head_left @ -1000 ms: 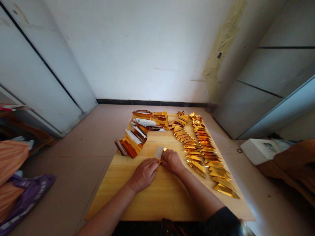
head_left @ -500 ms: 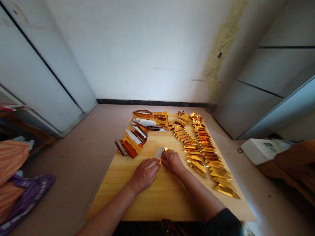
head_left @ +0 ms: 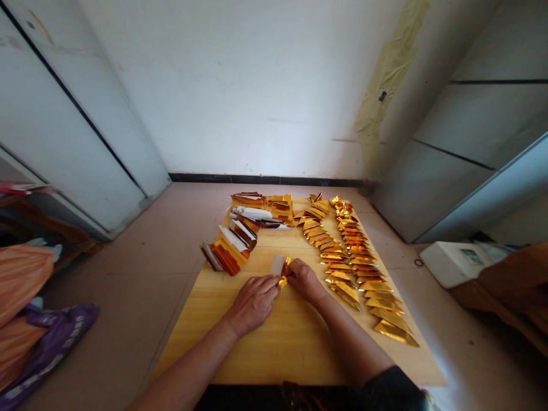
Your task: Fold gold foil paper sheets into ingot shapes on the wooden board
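A small piece of gold and white foil paper [head_left: 278, 265] lies on the wooden table [head_left: 240, 359] between my hands, its white side showing at the far left part. My left hand [head_left: 253, 302] presses its fingertips on the near left edge of the paper. On the right side of the sheet, my right hand [head_left: 303, 279] pinches the gold edge with curled fingers. Two rows of folded gold foil pieces [head_left: 367, 268] run down the table to the right. Loose stacks of gold and white foil sheets [head_left: 226, 254] sit at the table's back left.
Behind the table stands a white wall [head_left: 240, 103]. Grey cabinets [head_left: 462, 148] rise at the right and left. A white box [head_left: 449, 264] is at the right, with orange and purple bags [head_left: 64, 331] at the left.
The fingers of my right hand have curled in more and shifted slightly right. More gold shows between my fingertips. My left hand has barely moved.
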The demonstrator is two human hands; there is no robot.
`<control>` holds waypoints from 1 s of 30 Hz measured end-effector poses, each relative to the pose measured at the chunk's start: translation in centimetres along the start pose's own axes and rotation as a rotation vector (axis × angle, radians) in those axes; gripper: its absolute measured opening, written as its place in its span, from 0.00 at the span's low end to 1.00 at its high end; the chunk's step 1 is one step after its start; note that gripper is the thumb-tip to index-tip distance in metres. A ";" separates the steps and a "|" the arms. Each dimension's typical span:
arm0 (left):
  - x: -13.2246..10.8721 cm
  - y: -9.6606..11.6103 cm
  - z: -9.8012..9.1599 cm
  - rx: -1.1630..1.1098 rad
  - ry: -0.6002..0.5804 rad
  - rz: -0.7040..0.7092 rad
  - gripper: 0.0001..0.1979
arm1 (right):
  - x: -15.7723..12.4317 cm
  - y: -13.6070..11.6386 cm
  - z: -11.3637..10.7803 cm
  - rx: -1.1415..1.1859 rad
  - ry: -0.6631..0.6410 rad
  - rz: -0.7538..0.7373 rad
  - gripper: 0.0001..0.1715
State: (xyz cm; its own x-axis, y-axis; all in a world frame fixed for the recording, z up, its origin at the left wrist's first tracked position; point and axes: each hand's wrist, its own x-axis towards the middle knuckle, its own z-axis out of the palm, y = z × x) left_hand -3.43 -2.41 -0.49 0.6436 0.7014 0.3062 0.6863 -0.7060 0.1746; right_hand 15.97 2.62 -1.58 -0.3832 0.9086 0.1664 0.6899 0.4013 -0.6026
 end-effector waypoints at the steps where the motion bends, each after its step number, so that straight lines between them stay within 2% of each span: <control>1: 0.0 0.0 0.0 0.009 -0.011 0.003 0.18 | 0.0 0.1 0.1 0.003 0.005 -0.007 0.10; 11: -0.2 0.1 0.4 0.087 -0.063 0.005 0.18 | 0.1 0.5 0.4 0.013 0.036 -0.016 0.10; 17: -0.2 0.2 0.9 0.092 -0.043 -0.015 0.16 | -0.2 -0.2 0.6 -0.069 0.052 0.034 0.05; 22: -0.3 0.2 1.0 0.081 -0.040 -0.034 0.16 | -0.2 -0.5 0.9 -0.110 0.064 0.055 0.07; 27: -0.1 0.2 0.7 0.049 -0.035 -0.033 0.18 | 0.0 -0.2 0.3 -0.033 0.025 0.093 0.08; 30: 0.3 0.2 0.9 0.028 -0.014 -0.042 0.13 | 0.0 0.0 -0.2 0.009 0.006 0.074 0.12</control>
State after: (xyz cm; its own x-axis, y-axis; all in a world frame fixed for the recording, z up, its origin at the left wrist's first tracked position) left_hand -2.80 -2.31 -1.17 0.6189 0.7316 0.2859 0.7216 -0.6733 0.1608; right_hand 16.10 2.66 -1.47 -0.3280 0.9363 0.1255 0.7108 0.3321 -0.6200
